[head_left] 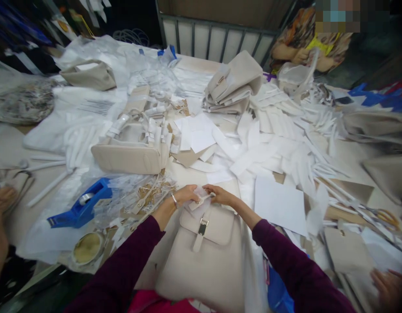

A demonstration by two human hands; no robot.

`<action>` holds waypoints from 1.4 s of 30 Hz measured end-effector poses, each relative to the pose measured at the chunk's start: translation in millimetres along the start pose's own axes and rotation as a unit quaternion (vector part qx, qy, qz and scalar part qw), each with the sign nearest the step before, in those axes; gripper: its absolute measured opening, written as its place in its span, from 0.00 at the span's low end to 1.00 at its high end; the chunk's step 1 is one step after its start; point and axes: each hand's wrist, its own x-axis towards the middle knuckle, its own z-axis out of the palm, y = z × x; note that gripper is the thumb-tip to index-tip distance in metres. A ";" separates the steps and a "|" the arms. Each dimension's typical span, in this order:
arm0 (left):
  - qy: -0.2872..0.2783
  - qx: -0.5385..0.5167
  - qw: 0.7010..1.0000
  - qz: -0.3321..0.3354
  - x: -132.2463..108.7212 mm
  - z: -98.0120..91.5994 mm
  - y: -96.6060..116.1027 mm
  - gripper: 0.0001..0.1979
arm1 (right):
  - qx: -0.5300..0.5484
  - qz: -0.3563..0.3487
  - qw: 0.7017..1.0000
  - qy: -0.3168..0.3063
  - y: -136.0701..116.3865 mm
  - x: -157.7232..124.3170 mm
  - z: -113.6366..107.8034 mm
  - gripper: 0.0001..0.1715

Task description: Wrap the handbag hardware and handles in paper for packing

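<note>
A beige flap bag [207,269] lies in front of me, its flap closed by a strap with a metal buckle [203,222]. Just above the flap, a small beige strap [202,201] shows together with thin translucent white wrap [198,212]. My left hand [187,194] wears a bracelet at the wrist and pinches the strap's left end and the wrap. From the other side my right hand [219,194] closes its fingertips on the strap's right end. The fingers partly hide how strap and wrap meet.
A blue tape dispenser [85,203] and a roll of tape [88,248] lie left. Beyond are a beige bag [125,158], stacked beige bags [235,84] and white paper strips [269,148]. Scissors [385,217] lie right. Other people's hands [1,200] work at the sides.
</note>
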 end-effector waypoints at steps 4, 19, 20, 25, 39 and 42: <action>-0.002 0.045 0.999 -0.008 11.7 -10.4 7.3 0.16 | 0.130 0.047 0.988 -0.069 7.1 16.8 -5.1 0.25; 0.085 0.033 0.995 -0.043 -3.4 2.9 7.9 0.22 | 0.340 0.058 0.936 0.072 -1.8 0.7 12.7 0.24; 0.084 0.007 0.995 -0.047 -8.6 6.4 5.6 0.23 | 0.335 0.051 0.937 0.085 -3.4 -2.7 15.7 0.24; 0.126 -0.106 0.986 -0.027 -28.6 23.8 -22.1 0.22 | 0.307 0.041 0.940 0.143 -10.7 -18.5 28.6 0.23; 0.145 -0.186 0.960 0.152 -54.7 45.3 -33.9 0.24 | 0.317 0.067 0.930 0.176 -16.4 -19.8 36.6 0.17; 0.213 -0.158 0.955 0.131 -41.5 49.5 -38.0 0.25 | 0.319 0.067 0.932 0.160 -18.5 -20.6 36.3 0.18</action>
